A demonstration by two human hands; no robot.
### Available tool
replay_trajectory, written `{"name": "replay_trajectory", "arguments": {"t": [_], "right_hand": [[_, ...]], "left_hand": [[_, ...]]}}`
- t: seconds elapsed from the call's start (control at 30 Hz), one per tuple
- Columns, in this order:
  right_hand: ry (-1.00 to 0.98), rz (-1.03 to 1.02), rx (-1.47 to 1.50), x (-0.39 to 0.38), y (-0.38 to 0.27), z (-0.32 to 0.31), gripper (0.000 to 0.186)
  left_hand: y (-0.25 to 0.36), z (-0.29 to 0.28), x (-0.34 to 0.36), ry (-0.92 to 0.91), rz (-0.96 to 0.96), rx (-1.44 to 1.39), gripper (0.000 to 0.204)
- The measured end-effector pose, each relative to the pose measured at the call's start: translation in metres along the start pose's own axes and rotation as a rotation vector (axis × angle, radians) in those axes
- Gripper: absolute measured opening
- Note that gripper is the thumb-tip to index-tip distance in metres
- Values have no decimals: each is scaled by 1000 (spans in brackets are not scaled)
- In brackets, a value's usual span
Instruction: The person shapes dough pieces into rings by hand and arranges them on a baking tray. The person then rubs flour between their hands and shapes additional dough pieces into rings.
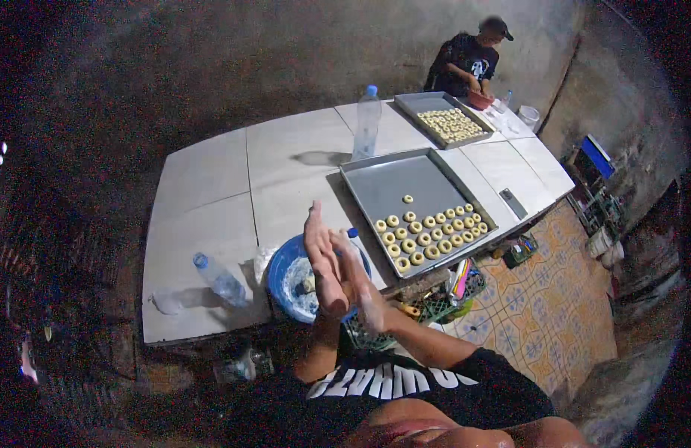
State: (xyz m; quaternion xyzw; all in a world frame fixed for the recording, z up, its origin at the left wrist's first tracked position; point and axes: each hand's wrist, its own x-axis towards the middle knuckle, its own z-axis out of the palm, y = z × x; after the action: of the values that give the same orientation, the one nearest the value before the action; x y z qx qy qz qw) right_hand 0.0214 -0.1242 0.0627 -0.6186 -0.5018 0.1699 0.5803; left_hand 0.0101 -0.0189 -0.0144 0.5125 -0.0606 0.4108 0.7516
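Observation:
My left hand [322,265] is raised over a blue basin [277,291], palm turned inward and fingers stretched out, dusted with white powder. Against its palm lies my right hand [364,293], also floury, its fingers extended and partly behind the left. Whether anything lies between the palms is hidden. Inside the basin are white flour and a lump of dough [309,285]. Just beyond and to the right, a grey metal tray [383,183] carries rows of small dough rings [432,252] along its near and right part.
A capped bottle [218,280] stands left of the basin, a taller one [366,123] behind the tray. Farther off, a person [472,63] works over a red bowl [480,99] beside a second filled tray [416,104]. A phone [513,202] lies near the table's right edge.

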Motion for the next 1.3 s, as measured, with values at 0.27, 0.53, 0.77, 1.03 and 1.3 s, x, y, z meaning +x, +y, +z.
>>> {"name": "replay_trajectory", "arguments": {"t": [0.27,0.53,0.77,1.03,1.3], "right_hand": [[328,-232,-216,18,18,-38,92],[134,74,119,-14,16,8,98],[258,-85,39,13,-4,-17,96],[104,-73,1,-16,-37,19,91],[298,-188,-275,16,2,-8,96]], "left_hand": [[35,50,-14,-142,-7,122,97],[30,35,8,90,10,-20,90],[51,58,-16,-61,-27,-32,88],[43,41,16,36,58,-131,90],[63,66,-12,-64,36,-125,92]]}}
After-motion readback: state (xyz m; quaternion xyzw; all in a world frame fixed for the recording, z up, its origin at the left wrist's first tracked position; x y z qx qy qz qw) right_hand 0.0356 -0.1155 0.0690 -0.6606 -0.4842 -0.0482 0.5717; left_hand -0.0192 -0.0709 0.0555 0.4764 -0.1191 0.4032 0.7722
